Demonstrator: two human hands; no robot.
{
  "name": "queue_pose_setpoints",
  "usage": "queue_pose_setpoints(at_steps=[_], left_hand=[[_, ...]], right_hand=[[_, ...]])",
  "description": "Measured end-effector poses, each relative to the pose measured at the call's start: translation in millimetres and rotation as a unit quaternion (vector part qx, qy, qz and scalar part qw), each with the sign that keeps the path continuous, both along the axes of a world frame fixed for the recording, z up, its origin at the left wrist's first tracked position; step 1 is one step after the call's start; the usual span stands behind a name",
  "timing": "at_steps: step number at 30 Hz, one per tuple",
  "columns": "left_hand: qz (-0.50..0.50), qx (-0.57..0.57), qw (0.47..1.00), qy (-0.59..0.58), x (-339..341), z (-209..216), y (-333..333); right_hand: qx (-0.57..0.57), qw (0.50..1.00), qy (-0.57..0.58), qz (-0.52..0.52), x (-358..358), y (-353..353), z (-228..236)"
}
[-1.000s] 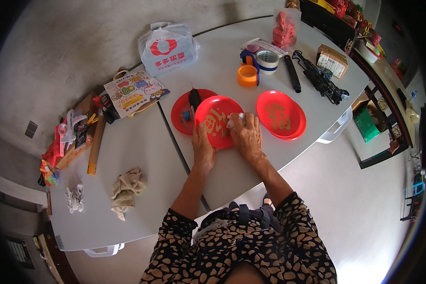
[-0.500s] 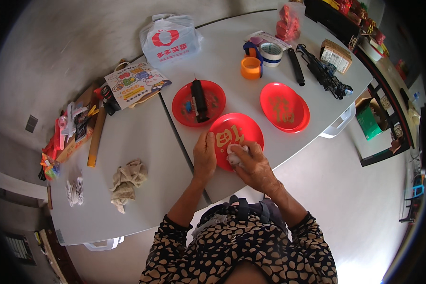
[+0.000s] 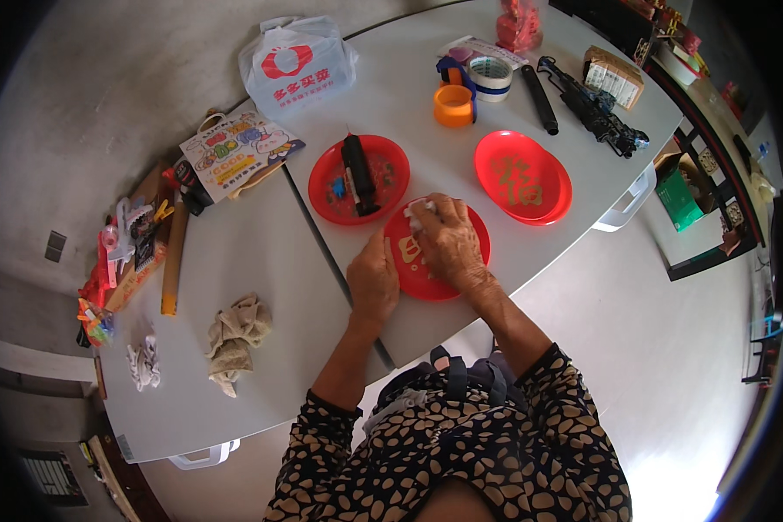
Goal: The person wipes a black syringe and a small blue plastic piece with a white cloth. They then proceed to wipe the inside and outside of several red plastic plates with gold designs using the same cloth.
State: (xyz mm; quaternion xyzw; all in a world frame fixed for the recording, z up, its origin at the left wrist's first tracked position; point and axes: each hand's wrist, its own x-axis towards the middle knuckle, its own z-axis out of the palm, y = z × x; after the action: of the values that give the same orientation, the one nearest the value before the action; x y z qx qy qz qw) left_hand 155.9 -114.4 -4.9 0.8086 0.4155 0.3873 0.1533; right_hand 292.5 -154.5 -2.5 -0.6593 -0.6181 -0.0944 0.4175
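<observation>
Plate (image 3: 426, 284), gold design (image 3: 409, 251) half-hidden; hands (image 3: 373, 280) (image 3: 451, 245): left clasped round edge; right closed on half-covered white wad (image 3: 418, 215)

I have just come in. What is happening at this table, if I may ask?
A person is handling a red plate with gold markings. The left hand holds its left edge, while the right hand presses a white wad against its upper part. Just beyond, to the left, another red plate carries a black object. To the right, two red plates lie overlapped. A crumpled tan cloth lies farther left.
</observation>
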Motion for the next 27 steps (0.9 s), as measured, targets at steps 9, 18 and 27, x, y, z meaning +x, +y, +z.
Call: queue_pose_setpoints(at_steps=[9,18,27], left_hand=[[-0.002,0.011,1.000,-0.018,2.3,2.5,-2.8],[0.047,0.039,0.998,0.010,1.5,-5.3,-1.1],[0.045,0.055,0.997,-0.035,3.4,-1.1,-2.7]], right_hand=[[-0.038,0.993,-0.001,0.110,-7.5,-2.3,0.7],[-0.101,0.970,-0.164,-0.151,8.8,-26.9,15.6],[-0.120,0.985,-0.117,-0.053,-3.1,-80.1,28.1]])
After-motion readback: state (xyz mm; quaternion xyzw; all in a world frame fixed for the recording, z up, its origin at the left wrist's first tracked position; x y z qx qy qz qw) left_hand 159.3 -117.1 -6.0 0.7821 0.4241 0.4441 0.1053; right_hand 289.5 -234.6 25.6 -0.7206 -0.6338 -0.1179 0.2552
